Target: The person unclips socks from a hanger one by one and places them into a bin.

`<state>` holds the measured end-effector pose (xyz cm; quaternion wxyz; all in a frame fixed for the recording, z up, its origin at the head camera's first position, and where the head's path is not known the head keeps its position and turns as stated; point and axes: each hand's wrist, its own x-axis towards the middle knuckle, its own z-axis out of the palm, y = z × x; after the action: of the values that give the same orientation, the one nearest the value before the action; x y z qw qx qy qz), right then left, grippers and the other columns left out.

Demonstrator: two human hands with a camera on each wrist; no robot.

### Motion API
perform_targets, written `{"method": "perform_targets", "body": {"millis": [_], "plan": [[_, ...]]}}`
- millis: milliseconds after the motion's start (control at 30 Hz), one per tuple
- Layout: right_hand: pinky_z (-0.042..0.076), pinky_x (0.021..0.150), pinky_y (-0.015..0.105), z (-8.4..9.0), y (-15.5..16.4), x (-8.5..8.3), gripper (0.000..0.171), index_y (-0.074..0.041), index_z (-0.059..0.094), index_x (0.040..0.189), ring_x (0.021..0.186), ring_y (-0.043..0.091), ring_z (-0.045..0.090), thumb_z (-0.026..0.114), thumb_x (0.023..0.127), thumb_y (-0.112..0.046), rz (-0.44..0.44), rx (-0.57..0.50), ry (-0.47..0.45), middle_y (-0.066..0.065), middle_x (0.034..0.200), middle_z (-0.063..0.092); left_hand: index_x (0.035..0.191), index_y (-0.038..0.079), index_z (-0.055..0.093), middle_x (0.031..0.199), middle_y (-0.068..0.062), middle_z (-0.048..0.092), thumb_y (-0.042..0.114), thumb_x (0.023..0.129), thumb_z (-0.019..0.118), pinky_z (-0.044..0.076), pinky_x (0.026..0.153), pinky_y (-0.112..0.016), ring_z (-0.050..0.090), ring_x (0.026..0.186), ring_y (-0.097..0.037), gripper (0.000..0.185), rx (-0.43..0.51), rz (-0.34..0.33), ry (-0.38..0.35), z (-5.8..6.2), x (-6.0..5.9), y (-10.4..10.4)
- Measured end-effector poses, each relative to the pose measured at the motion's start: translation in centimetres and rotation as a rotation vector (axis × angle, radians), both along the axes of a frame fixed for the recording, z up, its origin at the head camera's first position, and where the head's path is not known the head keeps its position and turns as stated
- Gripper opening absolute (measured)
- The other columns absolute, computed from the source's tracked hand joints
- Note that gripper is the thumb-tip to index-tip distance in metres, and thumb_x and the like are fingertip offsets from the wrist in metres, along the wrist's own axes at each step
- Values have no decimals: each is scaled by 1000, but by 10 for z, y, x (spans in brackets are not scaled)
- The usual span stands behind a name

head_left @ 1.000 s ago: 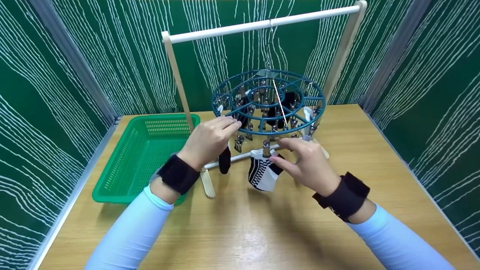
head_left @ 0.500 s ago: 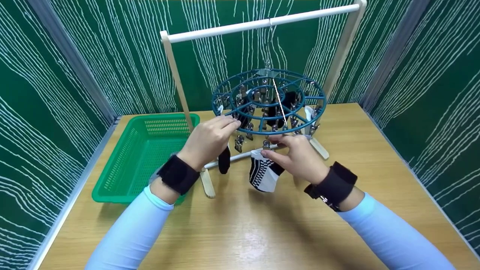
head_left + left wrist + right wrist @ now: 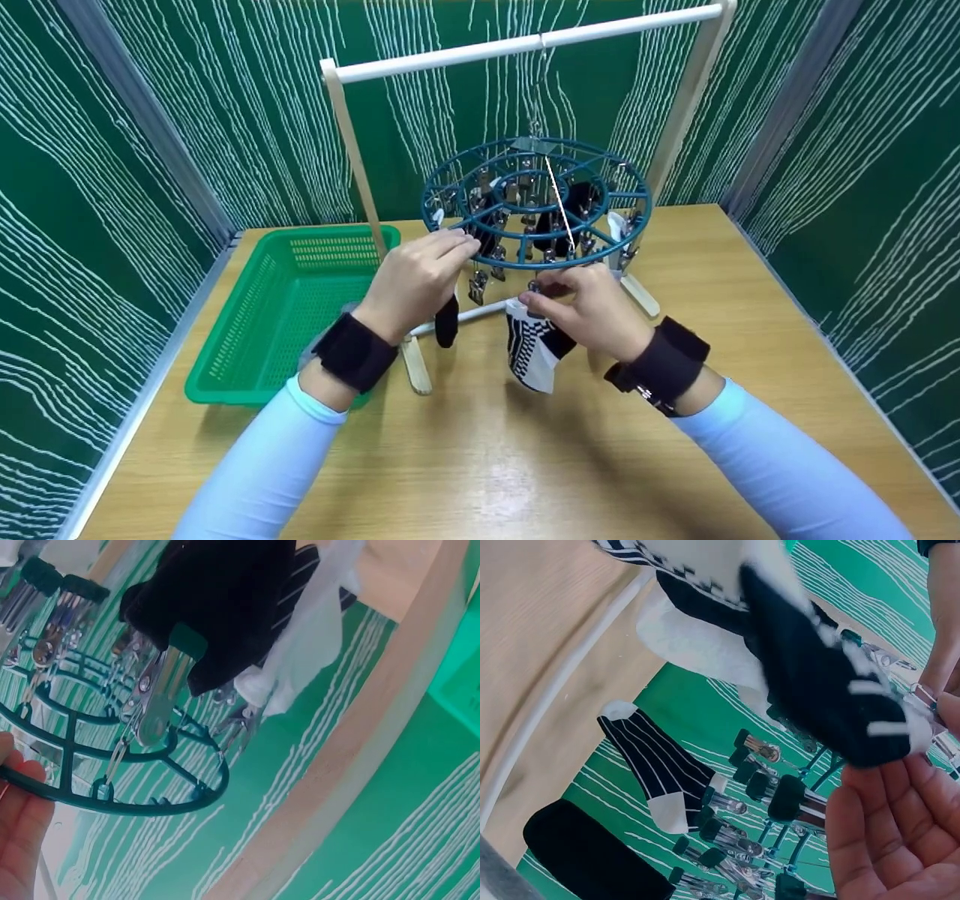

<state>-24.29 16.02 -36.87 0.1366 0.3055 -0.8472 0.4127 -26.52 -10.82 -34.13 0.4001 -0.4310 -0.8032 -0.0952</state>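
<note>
A wooden table (image 3: 750,315) fills the scene, walled on three sides by green panels with white streaks. On its far half stands a drying rack (image 3: 525,46) with pale wooden uprights and a white top rail. At the far left of the table sits a green basket (image 3: 247,330).

From the rail hangs a round teal peg hanger (image 3: 536,202), its rings lined with metal clips; several dark socks and a white one hang from clips on its far side. A plain black sock (image 3: 448,321) dangles from the near left rim.

A black-and-white patterned sock (image 3: 534,349) hangs from a clip (image 3: 534,289) on the near edge of the hanger, just above the table's middle.

The left hand (image 3: 416,281) grips the hanger's near left rim, fingers curled over the teal ring; the left wrist view shows fingertips (image 3: 19,787) against that ring. The right hand (image 3: 592,307) is at the top of the patterned sock, its fingers pinching at the clip and the sock's cuff. Both wrists wear black bands over light blue sleeves.
</note>
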Motion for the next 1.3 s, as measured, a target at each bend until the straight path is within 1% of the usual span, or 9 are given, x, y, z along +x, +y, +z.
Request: {"method": "perform_targets", "body": {"millis": [200,433,500,600,833,933,1033,1167,1300], "plan": [[69,74,34,1,0,0,14,0,83,99,81,20,82,81,100,-14,4,21,38,9,92,84,118,-4,79,118,-18,82,-2,99,73,64,101,-41,80,113,-31,20,82,-29,41,2,8,-1],[66,70,30,-2,1,-1,12,-2,83,94,76,21,80,79,100,-12,19,-3,85,7,87,83,114,-6,79,114,-20,81,-6,91,78,64,102,-41,79,109,-33,23,187,-114,102,-2,23,-1],[66,71,29,-3,2,-2,11,-2,83,94,76,21,80,80,100,-11,21,-9,94,7,87,83,114,-5,78,112,-19,81,-5,90,80,65,100,-41,79,107,-33,25,197,-125,97,-5,27,-1],[65,72,26,-3,2,-2,10,-1,83,94,76,22,81,79,100,-9,19,-8,100,9,88,83,115,-5,77,110,-17,81,-1,89,83,66,97,-40,78,103,-31,27,209,-138,56,-13,34,2],[67,72,31,-2,4,-3,10,1,83,94,76,24,81,80,99,-8,13,7,101,10,87,83,108,0,75,99,-11,80,6,92,84,67,85,-34,78,90,-25,19,252,-184,-142,-40,48,12],[68,73,34,-2,4,-3,11,1,83,95,76,23,81,80,99,-9,11,7,106,10,87,83,107,1,76,98,-10,81,9,94,83,67,82,-33,76,87,-23,17,257,-169,-233,-51,50,16],[69,73,37,-1,4,-3,12,1,83,96,77,23,81,79,100,-9,13,1,103,10,88,83,108,1,77,100,-11,82,13,96,82,67,83,-35,77,89,-24,18,245,-129,-336,-60,51,18],[69,73,38,0,3,-2,11,0,83,97,77,24,82,78,101,-9,9,-3,94,10,89,84,108,-1,79,102,-14,83,20,99,81,67,86,-40,80,93,-27,23,211,-70,-513,-73,47,22],[69,73,36,0,2,-1,12,-1,83,94,77,23,81,80,100,-11,-4,1,90,9,87,83,114,-4,78,111,-19,82,27,100,80,67,92,-46,81,102,-32,34,183,-17,-741,-85,37,26]]}}
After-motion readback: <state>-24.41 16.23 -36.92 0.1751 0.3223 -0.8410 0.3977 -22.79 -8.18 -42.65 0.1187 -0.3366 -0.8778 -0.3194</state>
